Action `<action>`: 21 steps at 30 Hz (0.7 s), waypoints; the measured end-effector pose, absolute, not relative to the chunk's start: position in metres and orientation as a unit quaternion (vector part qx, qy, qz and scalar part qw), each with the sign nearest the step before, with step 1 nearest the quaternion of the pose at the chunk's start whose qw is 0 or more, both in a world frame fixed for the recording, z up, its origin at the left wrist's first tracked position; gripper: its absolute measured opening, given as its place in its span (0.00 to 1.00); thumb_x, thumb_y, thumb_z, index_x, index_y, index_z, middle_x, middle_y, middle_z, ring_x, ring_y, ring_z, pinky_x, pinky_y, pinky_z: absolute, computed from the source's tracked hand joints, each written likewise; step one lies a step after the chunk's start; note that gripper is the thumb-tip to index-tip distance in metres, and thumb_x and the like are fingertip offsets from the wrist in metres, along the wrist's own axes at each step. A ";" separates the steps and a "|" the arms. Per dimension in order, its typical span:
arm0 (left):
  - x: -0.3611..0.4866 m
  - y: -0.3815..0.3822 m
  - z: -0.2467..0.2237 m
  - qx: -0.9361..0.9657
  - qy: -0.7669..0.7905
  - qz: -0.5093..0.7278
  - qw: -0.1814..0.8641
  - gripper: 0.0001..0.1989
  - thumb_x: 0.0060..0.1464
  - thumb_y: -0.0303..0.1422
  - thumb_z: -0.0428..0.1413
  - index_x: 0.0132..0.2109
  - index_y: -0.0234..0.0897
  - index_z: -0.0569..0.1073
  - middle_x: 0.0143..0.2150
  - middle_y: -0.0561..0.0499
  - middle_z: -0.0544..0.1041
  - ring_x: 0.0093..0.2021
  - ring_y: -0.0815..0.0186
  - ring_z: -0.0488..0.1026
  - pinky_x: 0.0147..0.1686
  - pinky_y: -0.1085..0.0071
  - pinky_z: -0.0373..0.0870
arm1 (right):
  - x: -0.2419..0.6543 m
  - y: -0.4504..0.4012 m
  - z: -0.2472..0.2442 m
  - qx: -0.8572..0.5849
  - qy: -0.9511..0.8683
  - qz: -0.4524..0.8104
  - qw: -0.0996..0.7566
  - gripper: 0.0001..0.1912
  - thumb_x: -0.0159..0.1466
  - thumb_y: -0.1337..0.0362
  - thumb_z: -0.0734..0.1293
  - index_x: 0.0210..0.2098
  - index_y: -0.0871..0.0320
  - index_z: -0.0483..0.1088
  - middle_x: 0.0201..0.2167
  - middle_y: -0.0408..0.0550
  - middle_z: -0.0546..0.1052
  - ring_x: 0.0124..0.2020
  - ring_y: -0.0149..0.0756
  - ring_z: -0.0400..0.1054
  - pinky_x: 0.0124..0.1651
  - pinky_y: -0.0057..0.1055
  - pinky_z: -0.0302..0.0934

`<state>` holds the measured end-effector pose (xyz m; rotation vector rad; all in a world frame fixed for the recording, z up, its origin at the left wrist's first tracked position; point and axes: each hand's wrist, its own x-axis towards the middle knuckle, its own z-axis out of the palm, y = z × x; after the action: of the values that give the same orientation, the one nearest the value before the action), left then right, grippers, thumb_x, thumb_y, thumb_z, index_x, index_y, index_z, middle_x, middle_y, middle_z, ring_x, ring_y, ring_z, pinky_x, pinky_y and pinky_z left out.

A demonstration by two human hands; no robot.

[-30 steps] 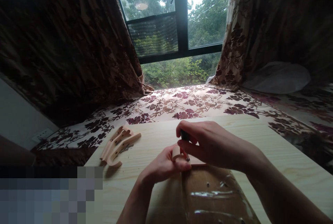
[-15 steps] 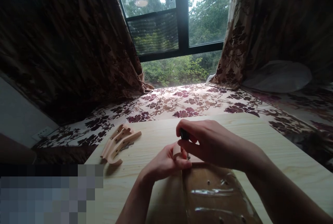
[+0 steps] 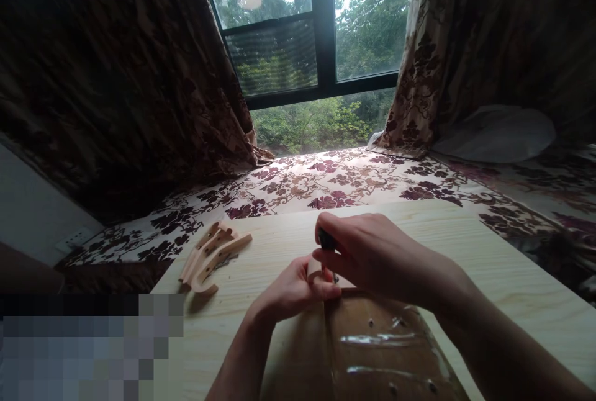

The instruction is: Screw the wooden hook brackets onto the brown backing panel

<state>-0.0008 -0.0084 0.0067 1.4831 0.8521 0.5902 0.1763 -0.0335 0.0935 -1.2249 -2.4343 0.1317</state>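
Note:
My right hand (image 3: pixel 367 252) is wrapped from above round the black handle of a screwdriver (image 3: pixel 326 239). The shaft points down, and its tip meets a small metal screw beside my left fingers. My left hand (image 3: pixel 293 289) grips a pale curved wooden hook (image 3: pixel 315 269) at the far end of a brown board (image 3: pixel 372 357). Part of the hook is hidden behind my fingers. Shiny clear plastic covers the board, and small dark holes dot its face. To the left, several loose wooden hooks (image 3: pixel 212 258) lie in a pile with a few dark screws (image 3: pixel 226 261) beside them.
The pale wooden tabletop (image 3: pixel 261 233) carries all of this. Past its far edge spreads a floral-patterned cloth (image 3: pixel 298 184), up to a window (image 3: pixel 326 28) between dark curtains (image 3: pixel 139 66). A whitish bundle (image 3: pixel 498 134) rests at the right. A pixelated patch hides the lower left.
The view has shifted very slightly. Both hands keep their grips, with the right fingers turned a little on the screwdriver handle.

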 end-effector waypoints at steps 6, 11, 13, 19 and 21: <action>0.000 -0.007 0.007 0.646 0.362 0.267 0.617 0.16 0.41 0.37 0.66 0.29 0.36 0.67 0.27 0.57 0.65 0.29 0.71 0.59 0.30 0.73 0.56 | 0.180 -0.027 0.092 -0.498 -0.840 0.015 0.214 0.08 0.63 0.59 0.62 0.33 0.57 0.62 0.24 0.43 0.70 0.24 0.31 0.56 0.27 0.29 0.44; -0.001 -0.007 0.006 0.645 0.367 0.257 0.618 0.16 0.41 0.38 0.66 0.30 0.36 0.69 0.27 0.56 0.65 0.30 0.68 0.62 0.31 0.71 0.57 | 0.179 -0.031 0.096 -0.408 -0.878 0.102 0.227 0.03 0.64 0.64 0.63 0.36 0.56 0.64 0.27 0.41 0.71 0.25 0.29 0.59 0.29 0.27 0.49; -0.001 -0.007 0.006 0.645 0.370 0.256 0.618 0.16 0.41 0.38 0.66 0.31 0.36 0.69 0.27 0.56 0.65 0.30 0.68 0.62 0.31 0.71 0.57 | 0.177 -0.031 0.095 -0.422 -0.877 0.077 0.215 0.05 0.64 0.62 0.63 0.33 0.56 0.63 0.25 0.42 0.71 0.24 0.29 0.58 0.28 0.27 0.48; 0.000 -0.006 0.006 0.645 0.359 0.259 0.623 0.16 0.42 0.37 0.66 0.29 0.36 0.66 0.27 0.57 0.64 0.29 0.70 0.59 0.30 0.73 0.56 | 0.180 -0.029 0.091 -0.465 -0.857 0.020 0.222 0.08 0.64 0.60 0.63 0.33 0.57 0.63 0.23 0.42 0.69 0.23 0.31 0.56 0.26 0.29 0.45; 0.000 -0.006 0.006 0.645 0.358 0.258 0.623 0.15 0.42 0.36 0.65 0.29 0.36 0.67 0.27 0.57 0.64 0.29 0.70 0.59 0.30 0.73 0.56 | 0.182 -0.030 0.093 -0.438 -0.866 0.052 0.234 0.05 0.64 0.62 0.63 0.37 0.57 0.64 0.24 0.41 0.70 0.24 0.30 0.58 0.27 0.28 0.46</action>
<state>-0.0004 -0.0064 0.0061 1.4821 0.8221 0.5927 0.1822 -0.0296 0.0926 -1.2037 -2.3785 0.1418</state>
